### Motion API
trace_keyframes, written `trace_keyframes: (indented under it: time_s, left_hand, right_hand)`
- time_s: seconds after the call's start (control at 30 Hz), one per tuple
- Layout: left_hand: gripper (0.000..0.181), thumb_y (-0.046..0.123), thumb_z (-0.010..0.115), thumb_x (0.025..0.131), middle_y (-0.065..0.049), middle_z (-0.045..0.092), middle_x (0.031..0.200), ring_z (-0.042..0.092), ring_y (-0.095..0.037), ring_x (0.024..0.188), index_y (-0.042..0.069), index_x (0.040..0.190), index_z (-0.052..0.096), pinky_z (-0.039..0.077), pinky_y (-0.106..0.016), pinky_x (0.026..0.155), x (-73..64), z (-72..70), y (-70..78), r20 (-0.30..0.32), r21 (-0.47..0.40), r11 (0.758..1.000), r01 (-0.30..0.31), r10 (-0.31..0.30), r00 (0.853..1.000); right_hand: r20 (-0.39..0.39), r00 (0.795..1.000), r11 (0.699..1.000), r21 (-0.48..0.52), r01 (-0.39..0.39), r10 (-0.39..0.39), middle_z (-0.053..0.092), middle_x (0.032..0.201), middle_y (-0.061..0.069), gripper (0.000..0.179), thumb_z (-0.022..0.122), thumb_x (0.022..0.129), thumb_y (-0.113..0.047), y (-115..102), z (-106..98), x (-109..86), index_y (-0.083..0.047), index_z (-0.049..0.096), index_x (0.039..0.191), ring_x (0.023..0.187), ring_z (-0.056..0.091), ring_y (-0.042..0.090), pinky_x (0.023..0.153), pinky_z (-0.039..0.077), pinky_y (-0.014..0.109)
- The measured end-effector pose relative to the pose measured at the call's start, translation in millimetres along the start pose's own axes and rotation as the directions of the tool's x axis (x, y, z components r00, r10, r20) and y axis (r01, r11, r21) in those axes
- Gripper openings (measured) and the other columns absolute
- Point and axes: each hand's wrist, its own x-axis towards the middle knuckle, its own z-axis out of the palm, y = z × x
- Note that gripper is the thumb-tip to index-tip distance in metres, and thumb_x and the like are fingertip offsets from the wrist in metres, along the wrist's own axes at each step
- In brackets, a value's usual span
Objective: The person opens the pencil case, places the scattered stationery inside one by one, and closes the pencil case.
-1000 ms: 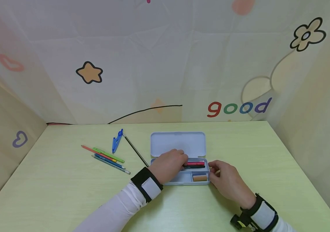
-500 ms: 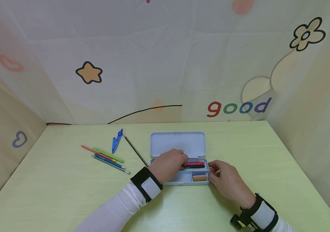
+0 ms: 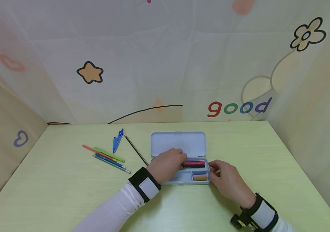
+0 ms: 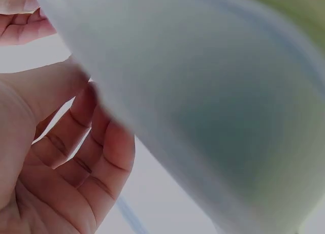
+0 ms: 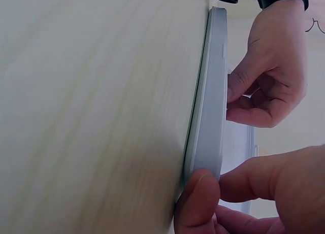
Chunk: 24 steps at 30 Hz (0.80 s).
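Observation:
A pale blue pencil case (image 3: 179, 178) lies with its lid laid back on the table. My left hand (image 3: 168, 164) reaches over it, fingers bent down inside at the left ends of a red pen (image 3: 195, 163) and a black pen (image 3: 195, 166). The fingertips are hidden there, so I cannot tell whether they pinch a pen. My right hand (image 3: 228, 178) grips the case's right end; in the right wrist view its thumb and fingers (image 5: 200, 196) pinch that end. A small tan block (image 3: 200, 178) sits in the front right compartment. The left wrist view shows the case close up and blurred.
Left of the case lies a dark pencil (image 3: 135, 149), partly behind my left hand. Beyond it are a blue compass (image 3: 117, 141) and several pens and pencils, among them a green pen (image 3: 108, 154) and a light blue pencil (image 3: 112, 165). A printed cloth (image 3: 153, 64) hangs behind the table.
My left hand and wrist have shifted very slightly to the left. The right hand, the case and the pens in it have stayed in place.

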Motion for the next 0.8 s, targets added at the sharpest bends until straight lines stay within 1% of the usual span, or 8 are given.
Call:
trace_keyframes:
  time_s: [0.17, 0.4, 0.57, 0.8]
  left_hand:
    - [0.008, 0.017, 0.08, 0.098, 0.004, 0.068, 0.097, 0.06, -0.011, 0.087, 0.014, 0.103, 0.076, 0.054, -0.024, 0.079, -3.6, -4.4, -0.6, -0.011, -0.003, 1.0, 0.001, -0.001, 1.0]
    - [0.011, 0.017, 0.08, 0.098, 0.001, 0.07, 0.102, 0.062, -0.014, 0.09, 0.013, 0.107, 0.075, 0.055, -0.025, 0.082, -8.9, -11.9, -1.8, -0.02, 0.009, 1.0, -0.005, 0.005, 1.0]
    - [0.012, 0.016, 0.079, 0.098, 0.0, 0.07, 0.103, 0.062, -0.014, 0.09, 0.013, 0.109, 0.075, 0.056, -0.025, 0.084, -13.5, -15.0, -3.4, -0.034, 0.01, 1.0, -0.014, 0.014, 0.999]
    - [0.015, 0.017, 0.077, 0.1, 0.0, 0.07, 0.106, 0.06, -0.015, 0.093, 0.013, 0.115, 0.076, 0.056, -0.025, 0.086, -22.7, -22.1, -4.9, -0.042, -0.002, 1.0, 0.006, -0.006, 0.999]
  right_hand:
    - [-0.002, 1.0, 1.0, 0.004, 0.001, -0.001, 0.064, 0.1, 0.006, 0.033, 0.065, 0.101, -0.005, 0.1, 0.5, 0.1, 0.008, 0.064, 0.131, 0.086, 0.059, 0.019, 0.065, 0.053, 0.029]
    - [-0.008, 1.0, 1.0, -0.012, 0.011, -0.011, 0.064, 0.099, 0.006, 0.032, 0.064, 0.1, -0.005, 0.6, 0.6, 0.3, 0.008, 0.065, 0.13, 0.086, 0.059, 0.019, 0.072, 0.054, 0.032]
    - [-0.01, 1.0, 1.0, -0.016, 0.014, -0.014, 0.064, 0.098, 0.006, 0.032, 0.065, 0.1, -0.004, 0.5, 0.8, 0.4, 0.008, 0.065, 0.13, 0.086, 0.059, 0.02, 0.076, 0.055, 0.035]
    - [-0.011, 1.0, 1.0, -0.015, 0.012, -0.012, 0.064, 0.098, 0.006, 0.033, 0.065, 0.099, -0.004, 0.3, 1.2, 0.1, 0.008, 0.065, 0.13, 0.086, 0.06, 0.02, 0.078, 0.056, 0.035]
